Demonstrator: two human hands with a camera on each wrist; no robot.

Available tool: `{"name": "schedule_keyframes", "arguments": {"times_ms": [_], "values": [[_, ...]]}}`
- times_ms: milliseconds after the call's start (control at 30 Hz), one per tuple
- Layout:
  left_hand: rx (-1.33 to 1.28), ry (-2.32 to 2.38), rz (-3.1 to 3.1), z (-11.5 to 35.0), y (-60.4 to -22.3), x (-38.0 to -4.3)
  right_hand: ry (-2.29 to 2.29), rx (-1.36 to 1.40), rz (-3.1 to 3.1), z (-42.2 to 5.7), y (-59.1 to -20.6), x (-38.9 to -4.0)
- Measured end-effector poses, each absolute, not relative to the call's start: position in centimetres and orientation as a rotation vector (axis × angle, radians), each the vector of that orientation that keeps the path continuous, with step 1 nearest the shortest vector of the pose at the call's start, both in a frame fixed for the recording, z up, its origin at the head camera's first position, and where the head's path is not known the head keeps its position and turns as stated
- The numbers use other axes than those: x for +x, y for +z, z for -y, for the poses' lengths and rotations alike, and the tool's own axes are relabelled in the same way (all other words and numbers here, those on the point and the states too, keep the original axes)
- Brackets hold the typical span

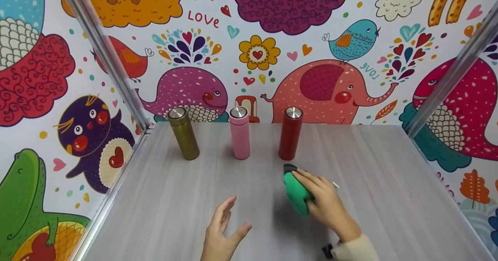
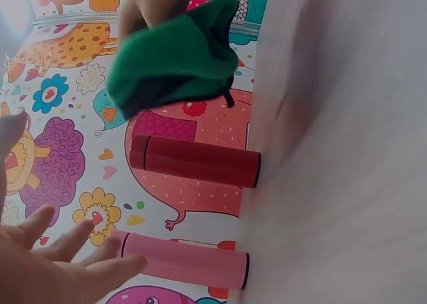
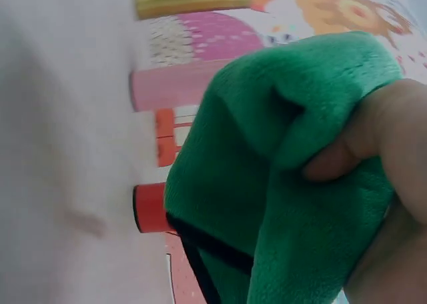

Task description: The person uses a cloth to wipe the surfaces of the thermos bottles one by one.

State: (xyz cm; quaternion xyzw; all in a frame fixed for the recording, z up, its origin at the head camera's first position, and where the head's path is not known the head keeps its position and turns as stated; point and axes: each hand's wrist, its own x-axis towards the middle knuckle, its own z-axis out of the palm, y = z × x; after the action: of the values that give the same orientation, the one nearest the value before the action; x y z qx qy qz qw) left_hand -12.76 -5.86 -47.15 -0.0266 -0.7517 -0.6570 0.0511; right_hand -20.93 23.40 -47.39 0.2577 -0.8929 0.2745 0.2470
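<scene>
My right hand (image 1: 326,202) grips a bunched green plush cloth (image 1: 296,193) with black edging, held above the table in front of the red flask. In the right wrist view the thumb presses into the folds of the cloth (image 3: 293,124). My left hand (image 1: 221,235) is apart from everything, fingers spread and thumb out, low in the head view. Three steel-topped flasks stand upright in a row at the back: an olive-gold flask (image 1: 186,138), a pink flask (image 1: 240,138) and a red flask (image 1: 290,138). In the right wrist view the cloth partly hides the pink and red ones.
The grey wood-grain table (image 1: 369,167) backs onto a wall (image 1: 307,0) printed with cartoon animals. Metal posts (image 1: 105,55) rise at the left and right corners, and a metal rail (image 1: 113,198) runs along the left edge. A small black item (image 1: 328,251) lies by the right wrist.
</scene>
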Motion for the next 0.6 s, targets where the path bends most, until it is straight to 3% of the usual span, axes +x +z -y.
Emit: {"name": "schedule_keyframes", "arguments": {"times_ms": [267, 600], "values": [[-0.095, -2.021, 2.28, 5.4, -47.8, -12.2, 0.544, 0.776, 2.769, -21.1, -50.1, -25.4], [-0.13, -2.016, 2.323, 5.5, -48.1, -12.3, 0.544, 0.784, 2.893, -21.2, -52.6, -25.4]]}}
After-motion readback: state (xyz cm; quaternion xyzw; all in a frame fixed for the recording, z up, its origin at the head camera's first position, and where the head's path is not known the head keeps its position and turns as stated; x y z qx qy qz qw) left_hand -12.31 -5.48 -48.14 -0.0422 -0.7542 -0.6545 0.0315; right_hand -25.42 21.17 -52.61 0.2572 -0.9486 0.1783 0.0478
